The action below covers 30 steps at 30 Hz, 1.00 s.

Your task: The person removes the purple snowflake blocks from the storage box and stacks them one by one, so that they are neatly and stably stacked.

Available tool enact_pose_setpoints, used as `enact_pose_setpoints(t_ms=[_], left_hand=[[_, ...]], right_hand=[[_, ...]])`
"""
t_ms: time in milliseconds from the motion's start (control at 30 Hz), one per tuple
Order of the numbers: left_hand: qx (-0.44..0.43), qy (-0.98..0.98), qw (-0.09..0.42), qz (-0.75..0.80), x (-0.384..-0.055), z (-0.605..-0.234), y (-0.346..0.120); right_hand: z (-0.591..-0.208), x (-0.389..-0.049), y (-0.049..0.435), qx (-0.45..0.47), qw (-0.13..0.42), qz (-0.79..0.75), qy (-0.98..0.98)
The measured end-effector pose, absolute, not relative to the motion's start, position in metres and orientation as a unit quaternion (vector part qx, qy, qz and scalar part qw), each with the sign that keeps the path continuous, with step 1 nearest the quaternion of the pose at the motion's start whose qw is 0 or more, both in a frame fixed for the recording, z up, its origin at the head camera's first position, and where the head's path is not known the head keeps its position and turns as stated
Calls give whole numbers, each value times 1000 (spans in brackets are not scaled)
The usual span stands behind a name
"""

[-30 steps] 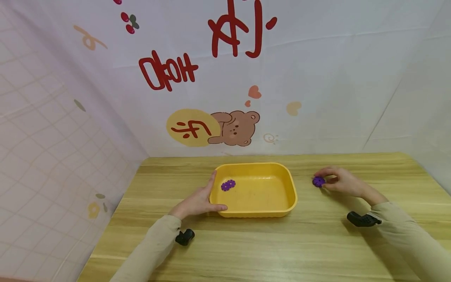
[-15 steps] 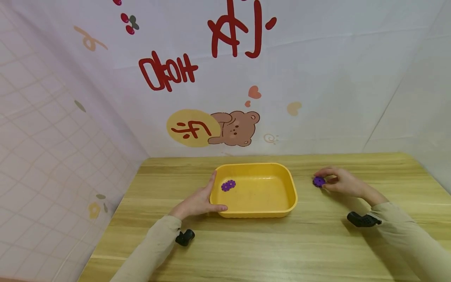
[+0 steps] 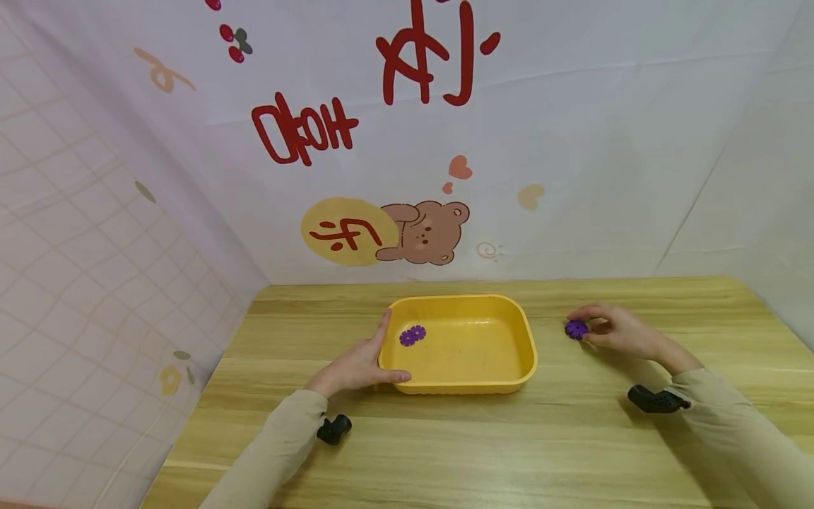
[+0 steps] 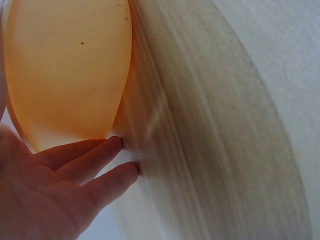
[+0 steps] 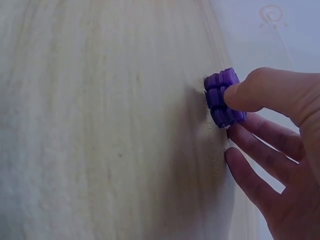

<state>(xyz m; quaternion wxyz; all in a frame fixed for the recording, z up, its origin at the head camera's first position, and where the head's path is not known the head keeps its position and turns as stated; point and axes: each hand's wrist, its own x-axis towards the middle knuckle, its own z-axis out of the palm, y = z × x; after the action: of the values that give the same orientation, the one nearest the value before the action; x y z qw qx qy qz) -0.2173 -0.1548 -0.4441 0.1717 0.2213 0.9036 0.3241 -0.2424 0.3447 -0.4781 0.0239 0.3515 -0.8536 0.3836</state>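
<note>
In the head view a yellow plastic tray [image 3: 467, 383] stands on the table. My left hand [image 3: 359, 362] lies against its left end, with straight fingers along the outer side and the thumb over the near corner of the rim. In the left wrist view the fingers [image 4: 95, 165] touch the tray's wall. Two purple notched discs [image 3: 413, 336] lie in the tray's left part. Right of the tray, my right hand [image 3: 626, 332] pinches a small stack of purple notched discs [image 5: 223, 98] between thumb and fingers, close to the tabletop.
The wooden table [image 3: 470, 445] ends at a white cloth backdrop [image 3: 604, 141] with printed letters and a bear. Another patterned cloth [image 3: 114, 247] hangs along the left side. A black wrist device [image 3: 658, 399] sits at each sleeve.
Nearly nothing differs. The left hand stays at the tray, and the right hand keeps the purple discs in almost the same spot.
</note>
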Motion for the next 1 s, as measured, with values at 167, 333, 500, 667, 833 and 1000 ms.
enact_pose_setpoints(t_ms=[167,333,500,667,833,1000], left_hand=[[217,906,174,318,-217,-446,-155],[213,907,179,317,-216,-444,-155],[213,905,181,320,-215,-442,-156],[213,908,177,315,-216,-442,-156],[214,907,175,319,-216,-443,-156],[220,903,176,325,-217,-443,-156]], right_hand=[[-475,-240,344,343,16,381,-858],[-467,-242,341,347,33,371,-861],[-451,-249,328,353,31,348,-868],[-434,-262,306,353,-10,349,-868],[-420,-274,283,363,-24,352,-863],[-410,-282,261,363,-56,341,-865]])
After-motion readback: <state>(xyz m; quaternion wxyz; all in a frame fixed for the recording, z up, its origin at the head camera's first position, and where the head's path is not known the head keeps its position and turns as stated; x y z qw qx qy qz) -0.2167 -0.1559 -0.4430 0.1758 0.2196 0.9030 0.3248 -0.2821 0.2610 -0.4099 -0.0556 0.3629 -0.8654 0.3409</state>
